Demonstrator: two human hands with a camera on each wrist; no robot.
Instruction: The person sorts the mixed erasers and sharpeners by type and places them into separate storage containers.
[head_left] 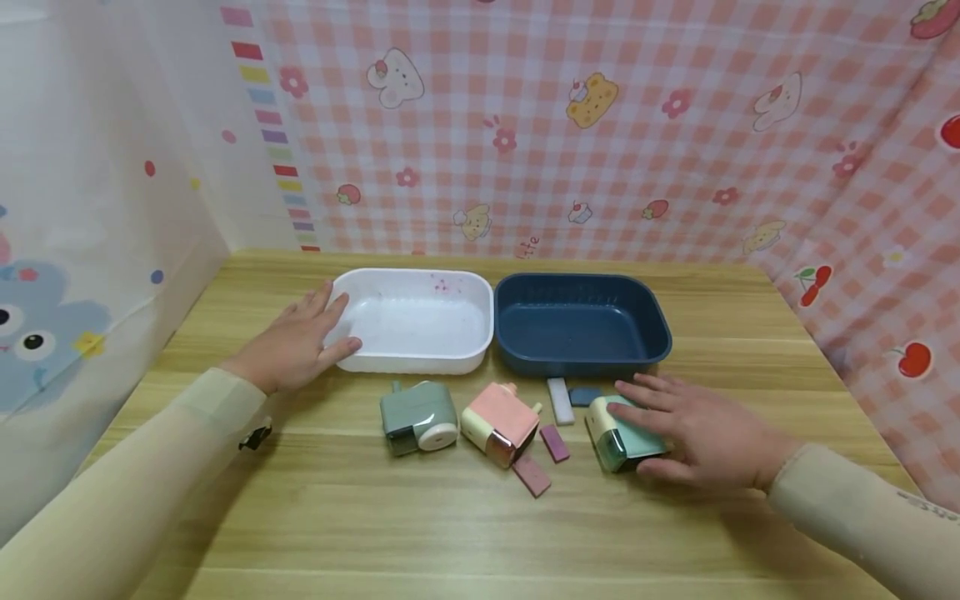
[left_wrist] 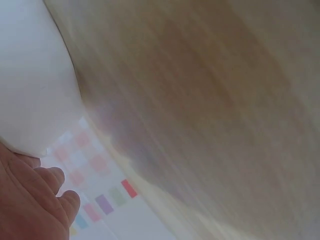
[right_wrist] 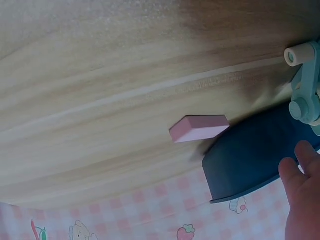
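My left hand (head_left: 297, 340) rests with extended fingers on the left rim of a white plastic tray (head_left: 408, 362); its fingers also show at the corner of the left wrist view. My right hand (head_left: 701, 433) is spread over a mint-and-cream crank pencil sharpener (head_left: 613, 433), thumb on the near side and fingers across the top; firm contact is hard to judge. In the right wrist view the sharpener's crank (right_wrist: 305, 95) shows at the edge. A pink pencil sharpener (head_left: 501, 421) and a grey-green pencil sharpener (head_left: 420, 417) stand to the left.
A dark blue tray (head_left: 581, 367) adjoins the white one. Between the sharpeners lie a white eraser (head_left: 560, 402), a blue eraser (head_left: 585, 397), a magenta eraser (head_left: 555, 443) and a pink eraser (head_left: 532, 476). Another pink eraser (right_wrist: 199, 128) is beside the dark tray. Checked cloth (head_left: 525, 158) hangs behind.
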